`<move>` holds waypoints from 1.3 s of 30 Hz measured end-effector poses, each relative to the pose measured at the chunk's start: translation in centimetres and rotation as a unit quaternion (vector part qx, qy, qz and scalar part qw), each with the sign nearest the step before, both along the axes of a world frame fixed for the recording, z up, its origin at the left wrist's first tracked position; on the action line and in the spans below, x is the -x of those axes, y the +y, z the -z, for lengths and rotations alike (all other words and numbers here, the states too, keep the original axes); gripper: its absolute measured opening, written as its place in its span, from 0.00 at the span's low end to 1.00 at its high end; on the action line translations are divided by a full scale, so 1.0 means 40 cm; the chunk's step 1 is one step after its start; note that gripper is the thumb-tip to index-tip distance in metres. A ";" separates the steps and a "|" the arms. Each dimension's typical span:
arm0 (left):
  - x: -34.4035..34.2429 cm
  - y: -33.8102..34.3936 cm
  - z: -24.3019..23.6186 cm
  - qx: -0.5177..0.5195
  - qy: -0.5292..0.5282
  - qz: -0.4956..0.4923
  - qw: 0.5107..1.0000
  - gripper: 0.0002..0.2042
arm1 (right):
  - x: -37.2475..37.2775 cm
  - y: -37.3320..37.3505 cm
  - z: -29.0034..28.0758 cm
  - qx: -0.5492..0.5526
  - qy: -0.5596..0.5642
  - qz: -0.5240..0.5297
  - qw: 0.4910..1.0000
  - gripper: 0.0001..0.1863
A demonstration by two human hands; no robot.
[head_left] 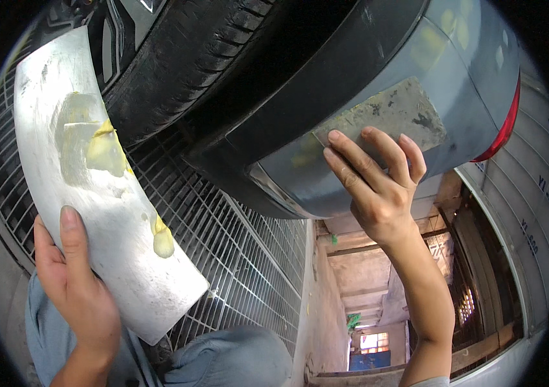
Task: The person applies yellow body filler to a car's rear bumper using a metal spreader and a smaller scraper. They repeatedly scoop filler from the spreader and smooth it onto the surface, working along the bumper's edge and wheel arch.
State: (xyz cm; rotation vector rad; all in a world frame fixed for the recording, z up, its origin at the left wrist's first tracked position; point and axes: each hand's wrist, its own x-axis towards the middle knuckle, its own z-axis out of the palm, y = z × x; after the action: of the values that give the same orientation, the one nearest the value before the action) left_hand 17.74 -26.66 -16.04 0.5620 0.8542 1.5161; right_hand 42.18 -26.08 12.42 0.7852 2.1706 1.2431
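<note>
Grey rear body panel (352, 187) carries the putty spreader (403, 113), a thin rectangular blade lying almost flat on its face between the black wheel-arch trim (326, 90) and the red lamp (510, 122). The spreader's long axis slants up and rightward across the panel, roughly along the trim. The right grip (387, 190), reaching up from below the panel, is the nearer hand by far: its fingers are bent and slightly apart, holding the spreader with the tips over its lower edge; the thumb is hidden. The spreader extends mostly above those fingertips.

Well left of the panel, the left grip (81, 277) pinches a curved metal sheet (113, 251), thumb on the upper face. Yellow filler (161, 242) clings to the sheet's panel-side edge. The tyre (203, 51) stands left of the panel, beyond the trim; the trim's raised-looking border hems in the spreader on that side. Steel grating (242, 258) and a clothed knee (236, 358) lie below the panel.
</note>
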 end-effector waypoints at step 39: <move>-0.016 0.001 0.021 -0.007 -0.026 0.003 1.000 0.20 | 0.004 -0.019 0.000 -0.003 0.019 -0.021 1.000 0.15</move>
State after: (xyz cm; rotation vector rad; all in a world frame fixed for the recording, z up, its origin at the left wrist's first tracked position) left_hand 18.39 -26.60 -16.87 0.5329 0.8019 1.5257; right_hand 42.03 -26.85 12.42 0.7747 2.2244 1.2665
